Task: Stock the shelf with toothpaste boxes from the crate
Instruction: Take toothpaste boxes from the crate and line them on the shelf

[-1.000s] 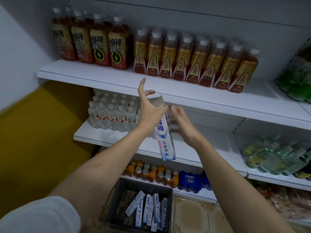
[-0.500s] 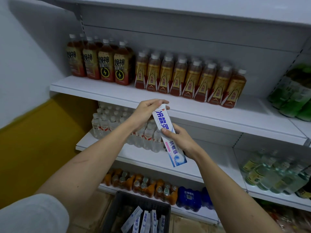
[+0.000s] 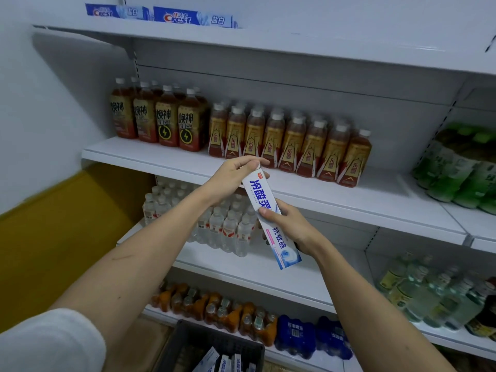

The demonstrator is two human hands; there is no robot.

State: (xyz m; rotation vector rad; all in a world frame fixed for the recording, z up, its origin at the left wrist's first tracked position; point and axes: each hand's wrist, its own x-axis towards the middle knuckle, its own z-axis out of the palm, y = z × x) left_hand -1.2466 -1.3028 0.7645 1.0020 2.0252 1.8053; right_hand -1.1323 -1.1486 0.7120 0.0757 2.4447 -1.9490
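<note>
A white and blue toothpaste box [image 3: 264,200] hangs tilted in front of the shelves, upper end away from me. My left hand [image 3: 230,181] curls its fingers over the box's top end. My right hand [image 3: 288,226] grips its lower half from the right. The dark crate [image 3: 193,342] stands on the floor at the bottom, with several more toothpaste boxes [image 3: 222,362] inside. Two blue Crest toothpaste boxes [image 3: 192,17] lie on the top shelf [image 3: 295,41] at the upper left.
Brown drink bottles [image 3: 281,140] fill the second shelf [image 3: 349,200]. Clear water bottles [image 3: 222,224] stand on the shelf below, orange and blue packs [image 3: 268,326] on the lowest. Green bottles [image 3: 461,167] crowd the right bay. A white wall with a yellow base [image 3: 53,237] closes the left.
My view has tilted upward, bringing the top shelf with the Crest boxes into sight. Both hands now hold the box, which a second ago only my left hand held.
</note>
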